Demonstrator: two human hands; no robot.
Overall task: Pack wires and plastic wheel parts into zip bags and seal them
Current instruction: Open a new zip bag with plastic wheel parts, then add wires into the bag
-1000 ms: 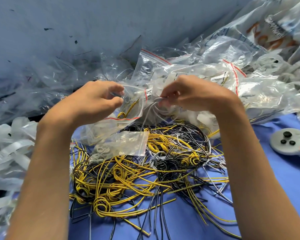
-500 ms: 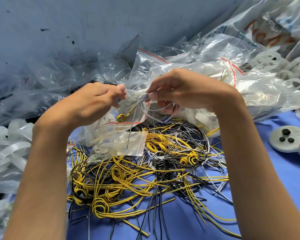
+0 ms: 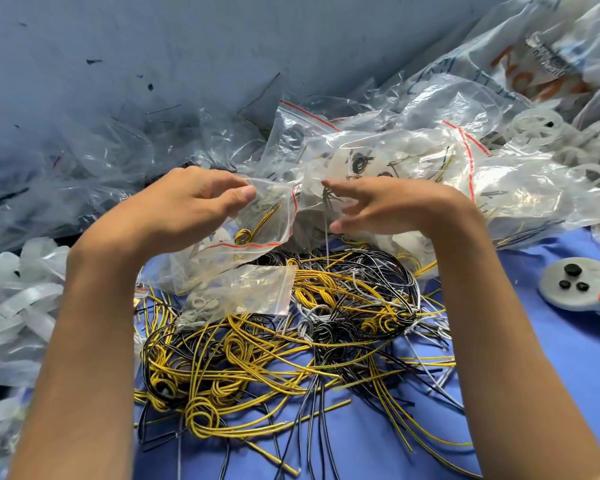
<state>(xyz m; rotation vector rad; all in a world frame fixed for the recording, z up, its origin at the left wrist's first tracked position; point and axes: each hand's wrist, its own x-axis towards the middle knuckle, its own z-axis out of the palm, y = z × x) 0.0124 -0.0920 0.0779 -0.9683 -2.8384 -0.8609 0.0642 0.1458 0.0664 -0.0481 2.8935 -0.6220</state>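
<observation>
Clear plastic zip bag (image 3: 257, 233) hangs above the wire pile (image 3: 291, 344) on the worktop (image 3: 541, 382), its mouth pinched by the left hand (image 3: 187, 209); the right hand (image 3: 388, 209) is spread beside it. A grey wire (image 3: 327, 244) dangles at the mouth and could snag the tangle or foul the seal.

Zip bag part-filled, wires & wheel parts all round.
Clear zip bag (image 3: 257, 223) w/ red seal strip, held up over the table, mouth to the right; inside: yellow-black wire coil (image 3: 244, 235) + white wheel part (image 3: 219, 242). Grey wire (image 3: 327, 237) hangs straight down just beside the mouth. Below: tangled wire pile (image 3: 309, 348), yellow/black/grey, w/ small zip bag (image 3: 246, 292) flat on top. Filled bags (image 3: 413, 161) heaped behind; loose white wheels (image 3: 534, 128) far right.
</observation>
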